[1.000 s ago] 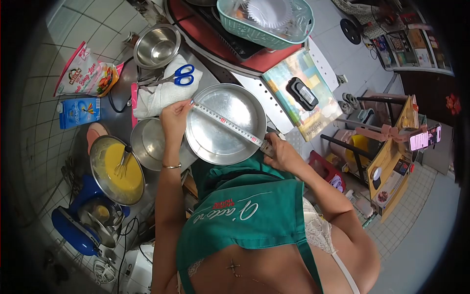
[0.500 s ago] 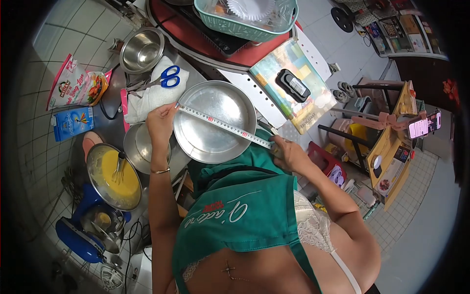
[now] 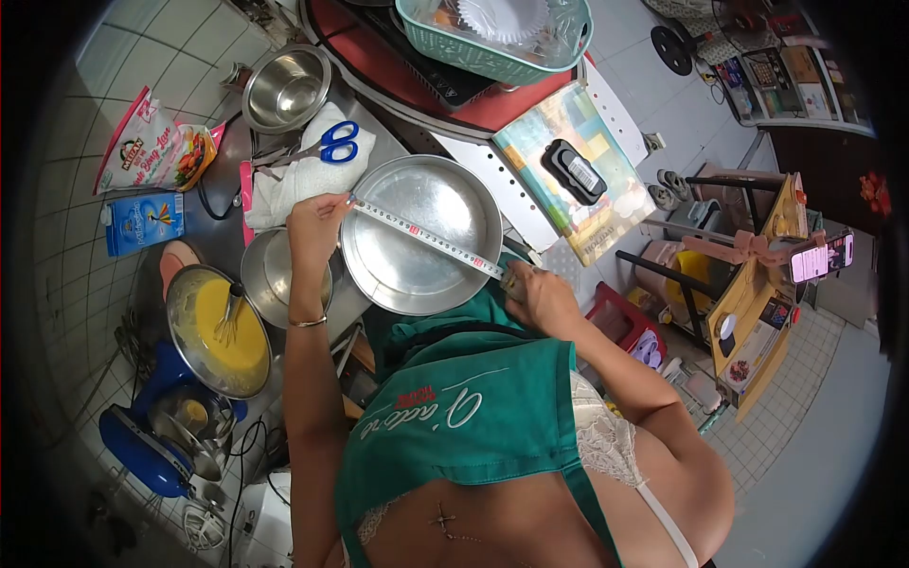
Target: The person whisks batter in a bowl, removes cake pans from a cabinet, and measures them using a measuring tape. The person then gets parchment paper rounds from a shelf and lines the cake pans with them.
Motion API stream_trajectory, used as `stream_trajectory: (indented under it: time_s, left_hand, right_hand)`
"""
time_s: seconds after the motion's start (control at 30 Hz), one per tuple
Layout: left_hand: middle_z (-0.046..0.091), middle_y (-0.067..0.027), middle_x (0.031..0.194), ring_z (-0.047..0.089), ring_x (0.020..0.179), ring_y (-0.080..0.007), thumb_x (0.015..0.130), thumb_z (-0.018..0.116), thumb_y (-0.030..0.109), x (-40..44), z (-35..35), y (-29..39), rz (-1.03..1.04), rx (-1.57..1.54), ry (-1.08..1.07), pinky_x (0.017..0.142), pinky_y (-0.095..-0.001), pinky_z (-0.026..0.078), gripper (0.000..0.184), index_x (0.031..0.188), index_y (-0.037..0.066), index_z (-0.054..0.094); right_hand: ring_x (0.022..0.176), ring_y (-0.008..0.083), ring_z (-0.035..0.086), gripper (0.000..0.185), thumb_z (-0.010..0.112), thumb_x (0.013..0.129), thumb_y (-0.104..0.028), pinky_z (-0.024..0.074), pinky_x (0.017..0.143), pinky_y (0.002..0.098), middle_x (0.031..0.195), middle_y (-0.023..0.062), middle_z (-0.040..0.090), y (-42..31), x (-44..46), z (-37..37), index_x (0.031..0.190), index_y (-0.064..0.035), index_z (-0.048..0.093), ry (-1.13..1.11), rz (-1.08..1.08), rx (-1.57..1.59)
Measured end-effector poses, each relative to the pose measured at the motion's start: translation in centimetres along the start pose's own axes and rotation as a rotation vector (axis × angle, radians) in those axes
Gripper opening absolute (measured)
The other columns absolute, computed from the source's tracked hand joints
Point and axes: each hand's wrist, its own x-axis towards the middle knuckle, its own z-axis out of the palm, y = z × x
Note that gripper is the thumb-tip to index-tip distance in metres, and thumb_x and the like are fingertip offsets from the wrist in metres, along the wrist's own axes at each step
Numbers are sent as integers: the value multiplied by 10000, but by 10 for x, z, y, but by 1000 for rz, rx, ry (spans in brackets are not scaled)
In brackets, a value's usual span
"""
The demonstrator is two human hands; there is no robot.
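Observation:
A white tape measure (image 3: 437, 240) with black and red marks stretches across the top of a round metal cake pan (image 3: 402, 281). My left hand (image 3: 317, 223) pinches one end of it at the pan's left rim, fingers closed. At the lower right rim, my right hand (image 3: 546, 299) is closed around the other end; the fingers hide most of what lies there. A second metal pan (image 3: 275, 275) sits under my left forearm. Beside my left hand lie a folded white cloth (image 3: 301, 189) and blue-handled scissors (image 3: 339, 142).
To the left, a bowl of yellow batter (image 3: 213, 322) holds a whisk (image 3: 228, 317), near a blue stand mixer (image 3: 142, 452). A steel bowl (image 3: 287, 90) stands behind the cloth. A black case (image 3: 575, 172) rests on a colourful box (image 3: 606, 222). A phone (image 3: 820, 257) is mounted at right.
My right hand has moved left toward the pan's rim, and less tape shows beyond the rim. My left hand stays at the left rim. The whole view has shifted slightly.

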Motion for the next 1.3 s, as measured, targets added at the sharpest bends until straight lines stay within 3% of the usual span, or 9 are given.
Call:
stream_trajectory:
  time_s: [0.23, 0.53, 1.3]
  left_hand:
    - [707, -99, 822, 649, 735, -97, 811, 691, 92, -2, 0, 2, -54, -49, -14, 625, -196, 483, 203, 945, -61, 691]
    - [634, 3, 664, 458, 533, -13, 806, 696, 87, 3, -1, -3, -44, -83, -45, 452, -177, 331, 176, 925, -42, 704]
    - [660, -20, 703, 508, 565, -22, 828, 666, 80, 3, -3, 1, -36, -22, -67, 481, -178, 373, 156, 932, -30, 702]
  right_hand:
    - [767, 383, 640, 469, 695, 712, -203, 521, 705, 442, 851, 217, 648, -7, 1, 3, 1107, -11, 529, -12, -20, 14]
    - [793, 379, 640, 472, 686, 718, -195, 522, 718, 441, 871, 213, 649, -7, 5, 6, 1123, -18, 522, 1, -12, 36]
    - [793, 379, 639, 494, 694, 703, -188, 525, 721, 442, 898, 203, 649, -1, 5, 8, 1132, -31, 505, -27, 15, 7]
